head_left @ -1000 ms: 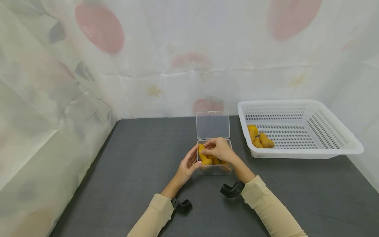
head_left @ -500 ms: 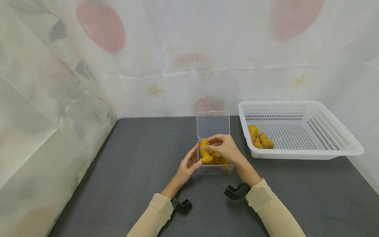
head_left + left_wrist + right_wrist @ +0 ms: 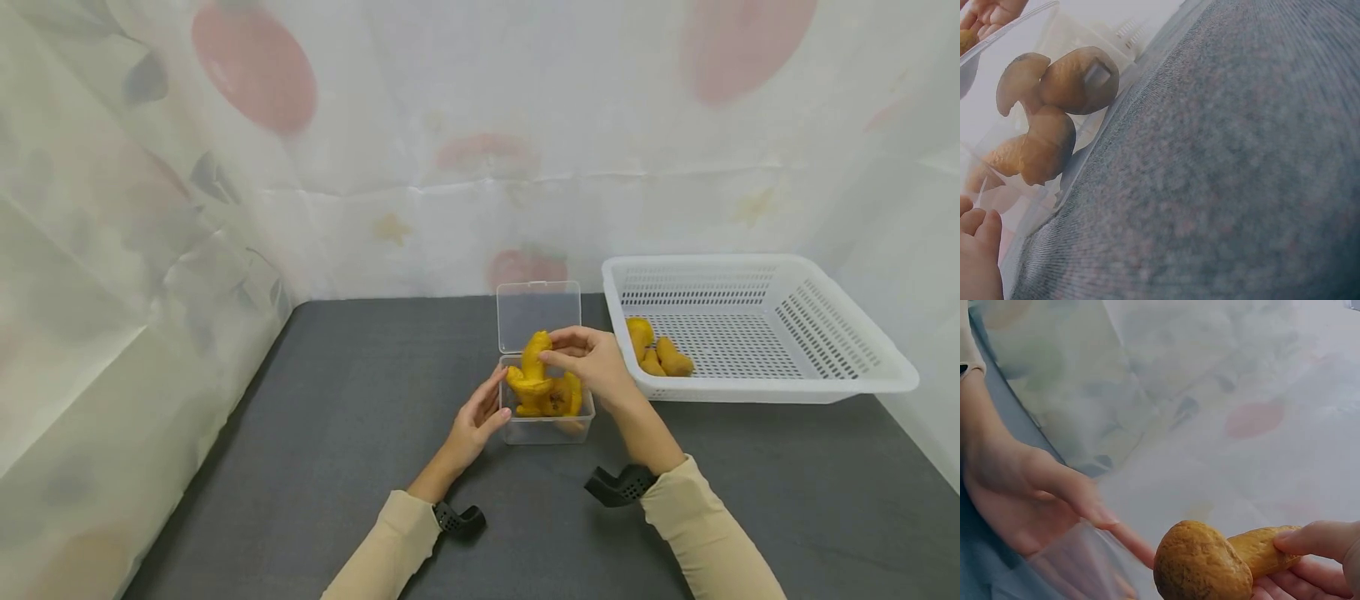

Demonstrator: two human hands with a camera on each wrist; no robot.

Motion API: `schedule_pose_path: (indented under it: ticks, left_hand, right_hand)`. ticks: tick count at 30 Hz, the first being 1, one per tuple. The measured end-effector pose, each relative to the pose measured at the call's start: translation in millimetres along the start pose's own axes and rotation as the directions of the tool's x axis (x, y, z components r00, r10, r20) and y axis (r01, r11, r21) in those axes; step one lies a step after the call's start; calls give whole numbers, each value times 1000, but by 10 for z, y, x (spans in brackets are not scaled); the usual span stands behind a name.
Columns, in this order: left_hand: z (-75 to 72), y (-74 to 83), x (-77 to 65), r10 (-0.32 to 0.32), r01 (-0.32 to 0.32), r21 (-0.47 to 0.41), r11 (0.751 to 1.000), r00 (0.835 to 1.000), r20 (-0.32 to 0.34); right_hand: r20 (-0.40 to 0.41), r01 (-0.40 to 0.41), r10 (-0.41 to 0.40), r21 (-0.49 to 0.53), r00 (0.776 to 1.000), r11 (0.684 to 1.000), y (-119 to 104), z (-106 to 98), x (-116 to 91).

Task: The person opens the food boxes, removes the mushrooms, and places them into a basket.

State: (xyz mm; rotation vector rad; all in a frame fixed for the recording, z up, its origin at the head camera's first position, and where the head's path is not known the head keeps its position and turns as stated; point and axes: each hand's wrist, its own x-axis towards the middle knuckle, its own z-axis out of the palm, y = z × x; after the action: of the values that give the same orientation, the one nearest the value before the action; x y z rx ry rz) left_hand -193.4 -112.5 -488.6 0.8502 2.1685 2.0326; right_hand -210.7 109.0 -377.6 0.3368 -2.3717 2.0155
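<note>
My right hand [image 3: 600,367] pinches a yellow mushroom [image 3: 536,354] by its stem between thumb and fingers, over the clear plastic box [image 3: 532,433]. In the right wrist view that mushroom [image 3: 1200,562] has its round cap pointing away from the thumb. My left hand [image 3: 474,421] rests against the box's near left corner, fingers fairly straight along the left side and thumb at the front. Several mushrooms [image 3: 1079,81] lie inside, seen through the wall in the left wrist view. The box's lid [image 3: 536,315] stands raised at the back.
A white perforated basket [image 3: 810,387] stands to the right of the box, with more mushrooms [image 3: 675,362] in its left corner. A grey cloth [image 3: 375,375] covers the table. Printed curtains [image 3: 375,125] hang along the back and sides.
My right hand has moved up and to the right, lifting the pinched mushroom higher out of the box and shifting it from the left wall toward the middle. My left hand stays put.
</note>
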Motion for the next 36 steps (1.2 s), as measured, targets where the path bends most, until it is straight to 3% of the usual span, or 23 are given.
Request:
schedule_pose_path:
  ticks: [15,27,36]
  left_hand:
    - [1,7,1,32,-32,-10,999,999,-12]
    - [4,-3,-8,16,-16,-6,1000,1000,-13]
    - [-3,-3,-1,4,-4,-16,1000,1000,-12]
  right_hand:
    - [-109,86,-68,176,992,981,-67,-512,-122]
    - [-240,154,-88,270,967,951,-26,-902,-215]
    - [-285,237,-138,350,949,906,37,-1142,-257]
